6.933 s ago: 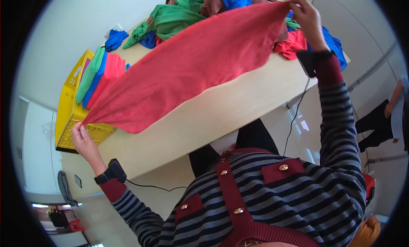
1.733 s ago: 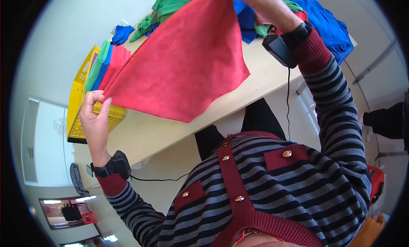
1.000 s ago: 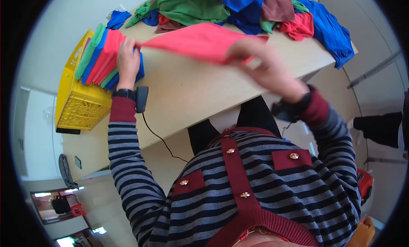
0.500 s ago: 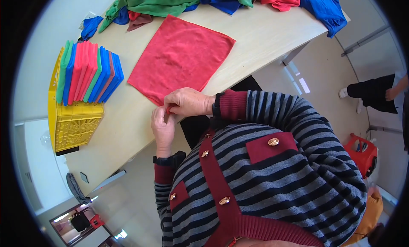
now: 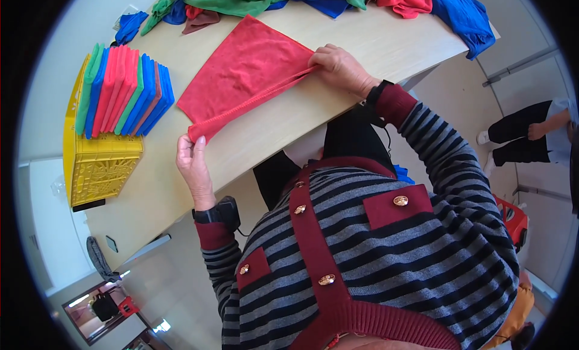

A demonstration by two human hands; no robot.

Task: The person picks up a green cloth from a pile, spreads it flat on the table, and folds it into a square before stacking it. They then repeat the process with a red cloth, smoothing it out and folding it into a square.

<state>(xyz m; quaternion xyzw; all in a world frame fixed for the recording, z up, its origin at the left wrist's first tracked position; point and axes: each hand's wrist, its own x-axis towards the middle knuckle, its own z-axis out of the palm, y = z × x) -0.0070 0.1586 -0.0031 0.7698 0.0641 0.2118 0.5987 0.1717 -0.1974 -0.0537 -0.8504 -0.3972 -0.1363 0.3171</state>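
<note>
Both our left hand [image 5: 193, 163] and our right hand [image 5: 344, 70] pinch with closed fingers the ends of a doubled edge on the red cloth [image 5: 244, 66], near the table's [image 5: 259, 133] front edge, seemingly mid-fold, and we judge the next move calls for laying it straight.

Counter [image 5: 404, 51]: pale, wood-toned top. Wall [image 5: 63, 54] at upper left: plain, pale. Floor [image 5: 446, 105]: light-coloured, smooth. Right side: white panelling [image 5: 515, 36] with grey strips. Lower left: dark-framed opening or mirror [image 5: 85, 320], cannot tell which, partly bright.
</note>
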